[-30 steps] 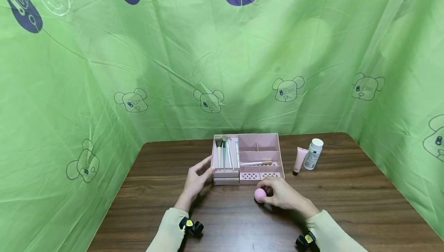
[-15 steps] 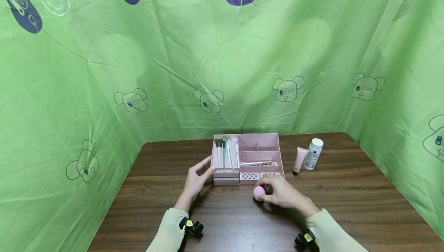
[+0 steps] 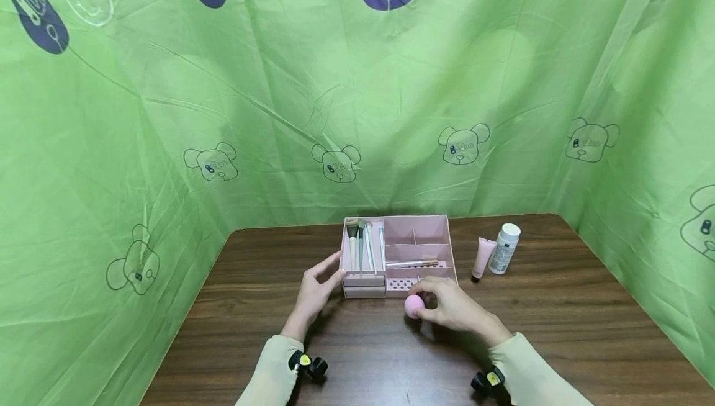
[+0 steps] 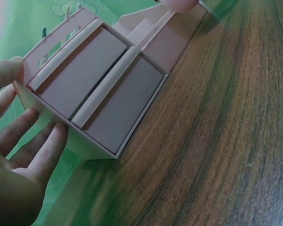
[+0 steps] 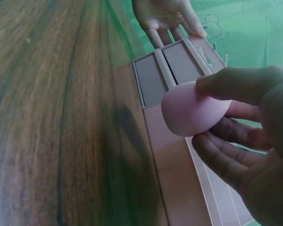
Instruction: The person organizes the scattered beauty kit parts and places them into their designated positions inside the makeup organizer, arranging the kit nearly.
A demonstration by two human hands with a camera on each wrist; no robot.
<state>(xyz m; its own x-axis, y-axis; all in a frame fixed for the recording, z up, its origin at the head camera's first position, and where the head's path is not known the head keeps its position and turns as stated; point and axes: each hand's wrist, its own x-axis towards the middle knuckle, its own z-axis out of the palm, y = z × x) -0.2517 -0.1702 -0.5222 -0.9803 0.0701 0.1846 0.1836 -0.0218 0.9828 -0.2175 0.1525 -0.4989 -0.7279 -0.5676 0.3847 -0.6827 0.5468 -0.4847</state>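
Note:
My right hand pinches a smooth pink makeup sponge between thumb and fingers, just in front of a pink desktop organizer. In the right wrist view the sponge overlaps the organizer's front. My left hand rests against the organizer's left side with fairly straight fingers; its thumb touches the upper front corner. Several makeup brushes stand in the organizer's left section, above two closed drawers. A slim silvery-pink stick lies across a middle compartment on the right.
Right of the organizer stand a pink squeeze tube with a black cap and a white bottle. The brown wooden table reaches a green printed curtain at the back and sides.
My right hand has moved slightly left and toward the organizer, carrying the pink makeup sponge. My left hand has stayed against the organizer's side.

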